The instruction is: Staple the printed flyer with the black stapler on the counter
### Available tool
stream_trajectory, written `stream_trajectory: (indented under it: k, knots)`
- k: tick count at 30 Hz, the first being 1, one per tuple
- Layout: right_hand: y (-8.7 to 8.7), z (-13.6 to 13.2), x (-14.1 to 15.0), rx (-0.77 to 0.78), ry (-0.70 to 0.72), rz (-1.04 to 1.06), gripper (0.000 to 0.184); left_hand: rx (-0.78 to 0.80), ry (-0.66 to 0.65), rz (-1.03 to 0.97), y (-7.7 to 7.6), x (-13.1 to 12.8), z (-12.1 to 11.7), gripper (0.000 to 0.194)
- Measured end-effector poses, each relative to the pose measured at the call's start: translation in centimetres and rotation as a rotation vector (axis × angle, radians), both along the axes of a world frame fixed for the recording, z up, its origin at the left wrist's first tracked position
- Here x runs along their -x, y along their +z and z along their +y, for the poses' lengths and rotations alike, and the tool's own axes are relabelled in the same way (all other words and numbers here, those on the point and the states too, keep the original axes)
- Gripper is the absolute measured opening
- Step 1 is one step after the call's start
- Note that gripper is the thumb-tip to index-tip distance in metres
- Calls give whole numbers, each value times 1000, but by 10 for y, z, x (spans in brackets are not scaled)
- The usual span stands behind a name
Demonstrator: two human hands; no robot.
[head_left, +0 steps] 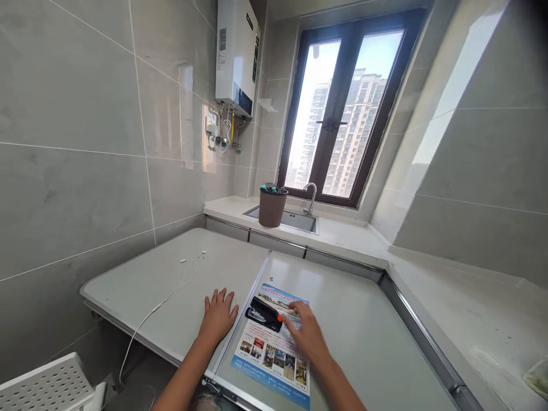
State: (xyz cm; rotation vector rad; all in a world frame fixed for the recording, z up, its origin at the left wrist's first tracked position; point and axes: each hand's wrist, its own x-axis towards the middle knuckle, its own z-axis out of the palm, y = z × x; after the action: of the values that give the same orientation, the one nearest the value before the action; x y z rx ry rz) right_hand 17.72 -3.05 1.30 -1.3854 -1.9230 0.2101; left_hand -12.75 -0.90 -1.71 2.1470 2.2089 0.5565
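Observation:
A black stapler with an orange end lies on its side on a printed flyer. My right hand is over the flyer's right edge, its fingers apart. Its thumb side comes close to the stapler's orange end; whether it touches I cannot tell. To the left of the flyer, my left hand rests flat on the folding table, fingers spread and nothing in them. Past the flyer's top edge lie small dark bits, too small to name.
A white cable runs across the table's left half and over its front edge. Beyond the table, a brown bin stands by the sink and faucet. At lower left is a white perforated plastic piece.

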Motion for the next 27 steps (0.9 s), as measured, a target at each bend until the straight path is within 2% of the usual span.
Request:
stream_trajectory:
  k: [3, 6, 9, 12, 16, 18, 21, 23, 25, 27]
  knots:
    - [0, 3, 45, 115, 116, 31, 52, -3, -2, 12, -2, 1, 2, 52]
    - [-3, 4, 54, 200, 141, 39, 47, -5, -3, 25, -4, 2, 4, 52]
    - [-4, 0, 34, 217, 126, 60, 41, -2, -5, 35, -6, 2, 6, 52]
    - [-5, -8, 1, 216, 121, 75, 44, 3, 2, 46, -7, 3, 7, 50]
    - [-12, -14, -38, 210, 57, 96, 44, -23, 2, 39, -1, -2, 8, 44]
    - [-18, -13, -51, 197, 22, 143, 45, -35, -77, -21, 8, -13, 10, 40]
    - [-22, -6, -63, 157, -50, 258, 48, -38, -355, -247, 22, -46, 14, 34]
    - [-21, -1, -71, 115, -103, 337, 49, -40, -519, -401, 26, -75, 17, 35]
    - [-19, 2, -78, 64, -134, 393, 48, -4, -575, -472, 22, -103, 21, 42]
    - [-20, 4, -85, 25, -142, 417, 46, 17, -614, -480, 11, -125, 24, 50]
